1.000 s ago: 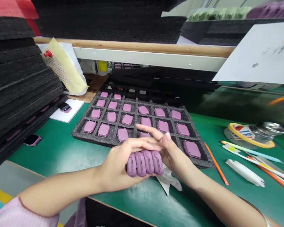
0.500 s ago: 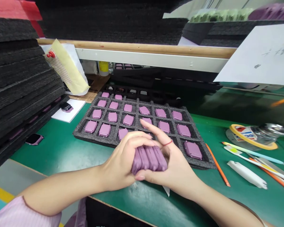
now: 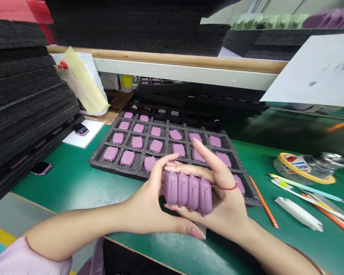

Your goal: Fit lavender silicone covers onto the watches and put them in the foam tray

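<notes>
A row of several purple plastic cases (image 3: 188, 192) stands on edge, pressed together between both my hands just above the green bench. My left hand (image 3: 149, 202) cups the row's left end and underside, thumb stretched below it. My right hand (image 3: 222, 191) wraps the right end, fingers curled over the top, index finger raised; a red band circles one finger. Right behind my hands lies a black foam tray (image 3: 132, 172) with many purple cases in its pockets.
Stacks of black foam trays (image 3: 25, 103) rise at the left. Pens and an orange pencil (image 3: 262, 200), a white tool (image 3: 298, 214) and a tape roll (image 3: 304, 168) lie at the right. A smartwatch body (image 3: 41, 168) lies at the left. A shelf rail (image 3: 174, 65) crosses above.
My hands turned the row of purple cases so their broad faces point toward me and lifted it slightly. My right hand shifted under and around the row's right end.
</notes>
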The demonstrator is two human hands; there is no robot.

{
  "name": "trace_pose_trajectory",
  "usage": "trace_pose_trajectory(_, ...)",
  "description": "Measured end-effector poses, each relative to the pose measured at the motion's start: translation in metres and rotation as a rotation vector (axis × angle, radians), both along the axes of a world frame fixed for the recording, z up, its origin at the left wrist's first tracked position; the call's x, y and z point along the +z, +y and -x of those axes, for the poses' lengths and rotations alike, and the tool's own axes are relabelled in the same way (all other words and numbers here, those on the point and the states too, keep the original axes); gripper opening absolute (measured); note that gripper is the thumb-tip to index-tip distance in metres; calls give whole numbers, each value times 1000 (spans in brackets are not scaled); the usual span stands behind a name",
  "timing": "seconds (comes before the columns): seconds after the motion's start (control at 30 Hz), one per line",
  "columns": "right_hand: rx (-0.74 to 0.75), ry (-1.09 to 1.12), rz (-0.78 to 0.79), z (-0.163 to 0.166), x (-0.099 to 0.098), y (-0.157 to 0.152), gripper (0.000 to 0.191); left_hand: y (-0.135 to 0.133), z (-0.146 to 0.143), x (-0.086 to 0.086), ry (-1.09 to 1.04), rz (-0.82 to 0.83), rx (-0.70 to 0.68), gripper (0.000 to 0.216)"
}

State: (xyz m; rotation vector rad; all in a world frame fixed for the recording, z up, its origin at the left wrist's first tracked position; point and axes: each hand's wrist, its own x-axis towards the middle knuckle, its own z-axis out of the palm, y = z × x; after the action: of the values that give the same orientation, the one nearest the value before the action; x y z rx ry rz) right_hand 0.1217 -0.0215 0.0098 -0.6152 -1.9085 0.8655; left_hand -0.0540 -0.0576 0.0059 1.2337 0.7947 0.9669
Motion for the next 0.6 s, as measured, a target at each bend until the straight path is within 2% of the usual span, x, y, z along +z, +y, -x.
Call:
trace_pose_trajectory(0.1, 12, -7, -56, -2, -2, 4, 102, 4, 1, 4, -177, 123, -96, 66)
trace_pose_trajectory(0.17, 23, -25, -83, -3, -2, 6, 99, 5, 1, 5, -220, 164, -129, 48)
trace_pose_trajectory(0.43, 44, -61, -51, -5, 0, 6, 105, 4, -3, 6, -221, 156, -110, 51)
trace_pose_trajectory(0.6, 79, -62, -113, -4, -3, 6, 103, 6, -4, 14, -191, 71, -102, 48)
